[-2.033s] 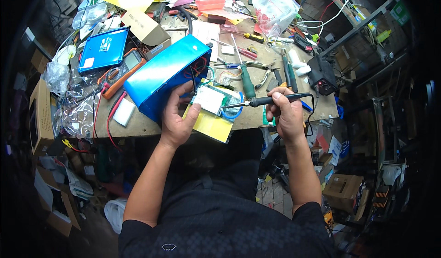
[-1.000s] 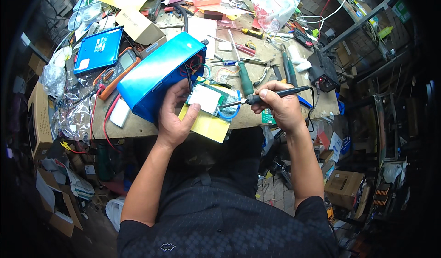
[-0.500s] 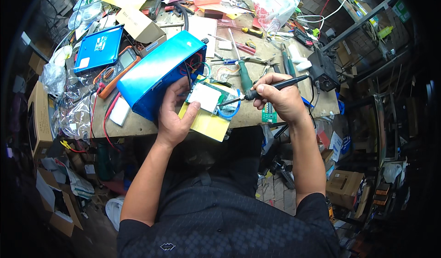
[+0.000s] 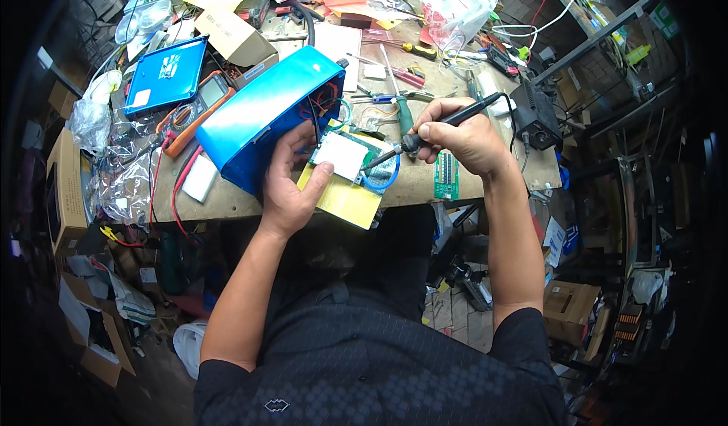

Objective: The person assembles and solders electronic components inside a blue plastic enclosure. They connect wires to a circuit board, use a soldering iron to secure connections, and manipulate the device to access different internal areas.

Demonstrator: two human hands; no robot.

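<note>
My left hand [image 4: 296,191] grips a circuit board with a white plate [image 4: 339,158] and a yellow sheet [image 4: 350,202], beside an open blue metal case [image 4: 262,108] with wires inside. My right hand [image 4: 462,142] is closed on a black soldering iron [image 4: 478,106], raised at a slant so that its tip meets the board near the plate's right edge. A blue wire [image 4: 378,186] loops at that end of the board. A green-handled screwdriver [image 4: 404,111] and a small green circuit board [image 4: 446,182] lie on the bench just beyond and below my right hand.
The cluttered bench [image 4: 243,211] holds a blue lid [image 4: 152,85], an orange multimeter [image 4: 189,115], a white block [image 4: 200,177], plastic bags [image 4: 447,1] and cardboard boxes. A black powered unit [image 4: 535,119] sits at the right. Metal shelving [image 4: 591,43] and boxes crowd both sides.
My right hand has moved up with the soldering iron, which slants more steeply now, uncovering the small green board. My left hand and the board have shifted slightly up.
</note>
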